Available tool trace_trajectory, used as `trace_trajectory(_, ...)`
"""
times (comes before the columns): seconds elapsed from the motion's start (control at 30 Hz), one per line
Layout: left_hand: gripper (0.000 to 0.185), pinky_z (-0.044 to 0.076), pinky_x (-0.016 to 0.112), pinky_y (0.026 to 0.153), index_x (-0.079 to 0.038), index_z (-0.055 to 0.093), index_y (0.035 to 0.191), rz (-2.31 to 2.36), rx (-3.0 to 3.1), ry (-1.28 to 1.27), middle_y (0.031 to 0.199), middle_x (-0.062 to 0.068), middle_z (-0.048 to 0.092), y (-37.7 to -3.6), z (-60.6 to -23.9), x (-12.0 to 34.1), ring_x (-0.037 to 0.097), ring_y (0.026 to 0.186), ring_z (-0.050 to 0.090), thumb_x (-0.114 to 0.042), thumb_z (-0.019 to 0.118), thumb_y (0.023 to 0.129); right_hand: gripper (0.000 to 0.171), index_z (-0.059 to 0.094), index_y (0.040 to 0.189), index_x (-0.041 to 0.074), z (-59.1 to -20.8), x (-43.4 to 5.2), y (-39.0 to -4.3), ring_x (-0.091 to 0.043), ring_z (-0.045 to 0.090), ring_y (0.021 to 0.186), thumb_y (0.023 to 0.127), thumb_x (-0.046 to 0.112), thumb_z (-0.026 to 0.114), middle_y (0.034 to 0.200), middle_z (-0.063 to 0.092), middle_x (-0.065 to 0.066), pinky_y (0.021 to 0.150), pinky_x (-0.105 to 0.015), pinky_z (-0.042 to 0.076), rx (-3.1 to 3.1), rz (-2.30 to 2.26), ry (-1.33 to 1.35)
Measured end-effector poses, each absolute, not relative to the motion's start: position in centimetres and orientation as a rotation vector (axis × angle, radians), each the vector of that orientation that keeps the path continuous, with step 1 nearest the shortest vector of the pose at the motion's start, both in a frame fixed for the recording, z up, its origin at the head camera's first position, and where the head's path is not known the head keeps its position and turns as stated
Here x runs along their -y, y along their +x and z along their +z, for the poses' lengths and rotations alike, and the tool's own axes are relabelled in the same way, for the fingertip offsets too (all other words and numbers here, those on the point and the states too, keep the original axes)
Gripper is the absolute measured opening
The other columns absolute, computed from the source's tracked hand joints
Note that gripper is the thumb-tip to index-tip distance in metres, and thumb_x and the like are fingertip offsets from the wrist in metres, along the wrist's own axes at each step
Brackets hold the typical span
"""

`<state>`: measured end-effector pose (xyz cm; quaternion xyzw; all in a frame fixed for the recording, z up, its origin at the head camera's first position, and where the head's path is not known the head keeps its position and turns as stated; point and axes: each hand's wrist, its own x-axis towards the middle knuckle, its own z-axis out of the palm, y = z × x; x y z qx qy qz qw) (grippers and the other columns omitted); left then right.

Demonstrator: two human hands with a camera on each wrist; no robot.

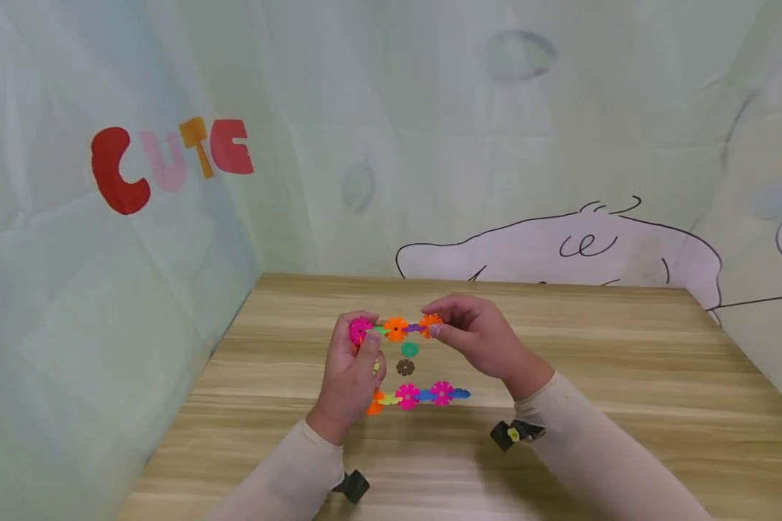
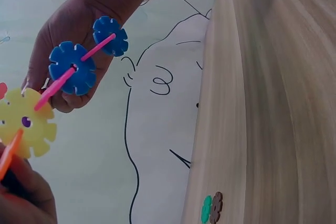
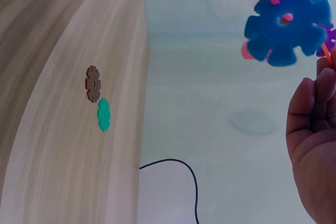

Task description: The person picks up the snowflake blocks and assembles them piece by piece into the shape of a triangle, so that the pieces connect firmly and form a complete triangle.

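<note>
Backdrop: a creased pale fabric sheet printed with the word "CUTE" in blocky letters, the C and E red, the U pink, the T orange. To the right is a cartoon animal drawn in thin black outline. No other writing can be read.

Surface: a table of light wood-grain laminate with smooth, streaked banding.

Held object: a frame of flat plastic discs with notched, flower-like rims, slotted edge to edge. Its upper row, raised above the table between both hands, shows pink, green, orange, purple and orange discs. Its lower row shows orange, yellow, pink, blue, pink and blue discs and hangs at wrist level. The wrist views show yellow and blue discs face on, each with a small central hole, and pink discs edge on as thin bars.

Left hand: fingers curled, thumb and fingertips pinching the pink disc at the left end of the upper row.

Right hand: fingers curled, pinching the orange disc at the right end of the row.

Loose pieces: a green disc and a brown disc lie flat on the table just beside each other, seen through the frame's opening.

Both forearms wear pale, close-fitting sleeves.
</note>
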<state>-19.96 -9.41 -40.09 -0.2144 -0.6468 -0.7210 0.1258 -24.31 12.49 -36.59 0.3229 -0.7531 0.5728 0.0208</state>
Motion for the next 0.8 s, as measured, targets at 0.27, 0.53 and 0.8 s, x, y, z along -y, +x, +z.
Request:
trace_trajectory(0.27,0.023,0.042,0.026,0.04,-0.007,0.038,0.125,-2.099,1.915,-0.576,0.089,0.013,0.049,-19.9,-40.1,9.6,0.023,0.045,0.042,-0.018,0.041,0.104,0.022,0.068,0.112,0.008,-36.4,-12.3,-24.3,-0.022,0.058,0.073,0.09,0.006,0.067,0.091,0.066,-0.008,0.066,-0.029,0.055,2.314,1.779,1.01)
trace_trajectory(0.53,0.023,0.042,0.025,0.04,-0.007,0.039,0.124,-2.107,1.873,-0.545,0.117,0.01,0.05,-19.7,-39.6,9.7,0.021,0.046,0.042,-0.019,0.041,0.104,0.026,0.065,0.122,0.012,-37.0,-13.8,-25.9,-0.033,0.059,0.081,0.098,0.019,0.058,0.093,0.062,-0.012,0.076,-0.035,0.053,2.361,1.824,0.911)
trace_trajectory(0.8,0.025,0.043,0.025,0.04,-0.003,0.037,0.125,-2.118,1.879,-0.557,0.124,0.011,0.049,-19.5,-39.7,9.7,0.021,0.046,0.043,-0.017,0.04,0.105,0.018,0.07,0.11,0.017,-40.6,-13.9,-29.0,-0.025,0.055,0.074,0.093,0.02,0.065,0.089,0.064,-0.015,0.066,-0.034,0.051,2.707,1.672,0.763)
